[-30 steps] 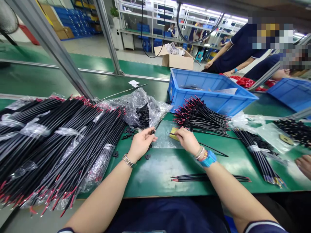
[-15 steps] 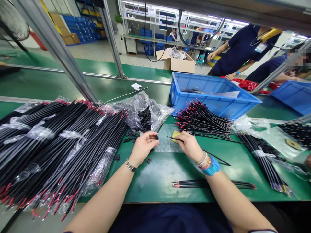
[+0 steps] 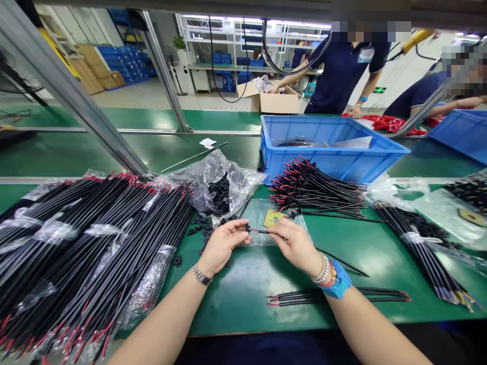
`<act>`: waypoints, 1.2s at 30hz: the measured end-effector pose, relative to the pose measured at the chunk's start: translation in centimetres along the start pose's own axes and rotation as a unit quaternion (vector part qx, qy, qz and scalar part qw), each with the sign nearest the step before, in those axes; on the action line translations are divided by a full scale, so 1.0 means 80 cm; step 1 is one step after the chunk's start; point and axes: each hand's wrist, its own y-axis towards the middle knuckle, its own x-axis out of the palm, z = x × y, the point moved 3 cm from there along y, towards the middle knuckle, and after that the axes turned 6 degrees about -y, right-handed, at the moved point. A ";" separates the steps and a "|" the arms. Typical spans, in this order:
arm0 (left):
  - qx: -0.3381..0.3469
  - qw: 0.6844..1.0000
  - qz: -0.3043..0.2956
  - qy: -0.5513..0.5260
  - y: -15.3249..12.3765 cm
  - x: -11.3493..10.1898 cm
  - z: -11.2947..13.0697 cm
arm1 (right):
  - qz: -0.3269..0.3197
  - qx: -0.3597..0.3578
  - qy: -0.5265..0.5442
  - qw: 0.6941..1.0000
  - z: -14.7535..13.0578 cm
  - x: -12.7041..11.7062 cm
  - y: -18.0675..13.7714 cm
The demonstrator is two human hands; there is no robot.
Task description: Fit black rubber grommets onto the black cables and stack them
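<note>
Hands (image 3: pixel 224 245) near-closed on black piece (image 3: pixel 248 228), cable (image 3: pixel 262 231)

Fingers and picture edges conceal parts
The left hand (image 3: pixel 228 241) covers much of the black clip (image 3: pixel 247 229); whether the tip of the thin cable (image 3: pixel 262 231) has entered it is too small to tell. The right hand (image 3: pixel 292 241) hides the stretch it pinches. The right forearm (image 3: pixel 373 322) covers the loose cables' (image 3: pixel 292 297) middle. Picture edges crop the left bundles (image 3: pixel 87 253) and farther blue bin (image 3: pixel 462 136).
</note>
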 end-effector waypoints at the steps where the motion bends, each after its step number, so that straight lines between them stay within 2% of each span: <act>1: 0.003 1.000 -0.003 0.014 0.000 0.000 -0.001 | -0.010 0.002 -0.010 1.000 0.001 0.001 -0.001; 4: 0.029 0.998 -0.012 0.062 0.000 0.000 -0.001 | -0.034 0.004 -0.039 0.999 0.001 0.003 -0.004; 8: 0.065 0.991 0.006 0.118 -0.002 -0.001 0.001 | -0.035 -0.007 -0.019 0.999 -0.006 0.005 -0.003; 13: 0.091 0.966 -0.010 0.240 -0.006 0.001 0.000 | -0.049 0.002 -0.004 0.999 -0.011 0.012 -0.002; 20: 0.244 0.893 -0.044 0.375 -0.016 0.011 0.009 | -0.118 0.068 0.054 0.989 -0.012 0.016 0.002; 25: 0.308 0.840 -0.097 0.436 -0.022 0.020 0.012 | -0.152 0.105 0.108 0.977 -0.011 0.016 0.004; 27: 0.304 0.841 -0.102 0.435 -0.022 0.020 0.011 | -0.157 0.110 0.129 0.973 -0.011 0.016 0.004; 32: 0.247 0.875 -0.114 0.400 -0.021 0.022 0.007 | -0.170 0.119 0.187 0.960 -0.012 0.020 0.003; 36: 0.216 0.886 -0.124 0.391 -0.021 0.024 0.005 | -0.176 0.120 0.206 0.955 -0.011 0.020 0.003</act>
